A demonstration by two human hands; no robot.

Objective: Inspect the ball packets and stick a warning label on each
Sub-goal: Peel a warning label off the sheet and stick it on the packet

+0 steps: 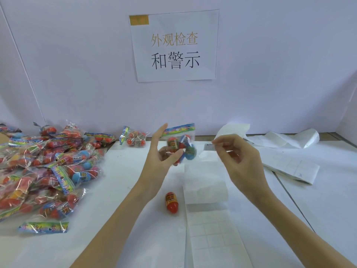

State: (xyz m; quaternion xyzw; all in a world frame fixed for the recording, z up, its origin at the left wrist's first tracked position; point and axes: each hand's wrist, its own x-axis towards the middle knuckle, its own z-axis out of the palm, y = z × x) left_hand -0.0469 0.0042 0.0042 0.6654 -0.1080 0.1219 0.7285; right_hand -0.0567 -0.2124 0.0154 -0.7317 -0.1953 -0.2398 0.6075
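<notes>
the left hand [162,151] holds one ball packet [180,147] up above the white table [123,171], thumb and lower fingers curled on the clear plastic with the index finger straight up, while the right hand [239,153] pinches a small clear warning label [216,144] between thumb and fingertips just beside it. to do this step well, i would keep the packet taut and steady, bring the label flat onto a smooth patch of plastic away from the printed header, and press from one edge across. the heap of packets [48,167] waits at the left, a loose red ball [171,202] lies near the label backing strip [210,219].
</notes>
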